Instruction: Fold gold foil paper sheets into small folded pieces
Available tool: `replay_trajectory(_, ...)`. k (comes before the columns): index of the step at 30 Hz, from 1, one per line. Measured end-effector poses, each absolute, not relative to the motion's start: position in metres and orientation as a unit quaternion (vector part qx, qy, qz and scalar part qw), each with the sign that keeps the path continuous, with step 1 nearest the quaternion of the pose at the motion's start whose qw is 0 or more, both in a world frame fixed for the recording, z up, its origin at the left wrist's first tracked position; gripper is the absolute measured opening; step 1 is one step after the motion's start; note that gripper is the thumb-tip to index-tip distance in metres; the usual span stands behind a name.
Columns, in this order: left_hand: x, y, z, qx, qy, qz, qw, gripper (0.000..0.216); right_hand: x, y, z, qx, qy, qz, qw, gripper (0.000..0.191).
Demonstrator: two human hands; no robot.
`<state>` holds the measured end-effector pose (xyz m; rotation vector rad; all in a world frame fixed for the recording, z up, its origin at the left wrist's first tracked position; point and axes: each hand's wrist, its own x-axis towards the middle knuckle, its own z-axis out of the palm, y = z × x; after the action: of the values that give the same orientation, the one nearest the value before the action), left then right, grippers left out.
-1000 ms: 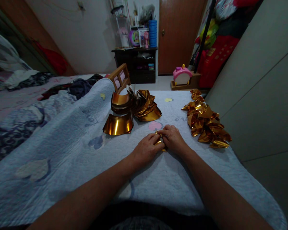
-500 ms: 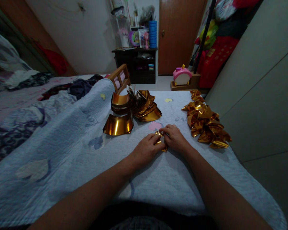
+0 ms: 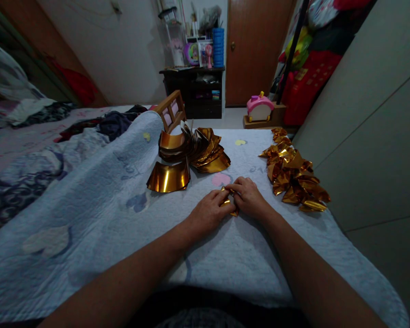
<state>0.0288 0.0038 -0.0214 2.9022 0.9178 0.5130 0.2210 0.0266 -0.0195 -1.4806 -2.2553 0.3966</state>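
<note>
My left hand (image 3: 210, 210) and my right hand (image 3: 248, 197) meet over a small piece of gold foil paper (image 3: 229, 203) on the pale blue quilt (image 3: 99, 200). Both hands have their fingers curled and pinched on the foil, which is mostly hidden beneath them. A curved single gold sheet (image 3: 168, 177) stands just ahead on the left. Behind it lies a fanned stack of gold sheets (image 3: 198, 148). To the right of my right hand sits a pile of folded gold pieces (image 3: 294, 173).
A wooden chair back (image 3: 171, 109) rises behind the foil stack. A grey cabinet wall (image 3: 372, 136) runs along the right edge of the bed. Crumpled clothes (image 3: 112, 123) lie at the left. A dark shelf (image 3: 194, 91), a door and a pink toy (image 3: 258, 105) stand beyond.
My hands stay together on the foil piece; only the fingers shift slightly. The piles have not moved.
</note>
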Motion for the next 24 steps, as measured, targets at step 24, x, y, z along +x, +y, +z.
replay_trajectory(24,0.0298,0.0059,-0.0224,0.940,0.283,0.191,0.018,0.018,0.2152,0.0263,-0.0127,-0.567,-0.796,0.150,0.148,0.033)
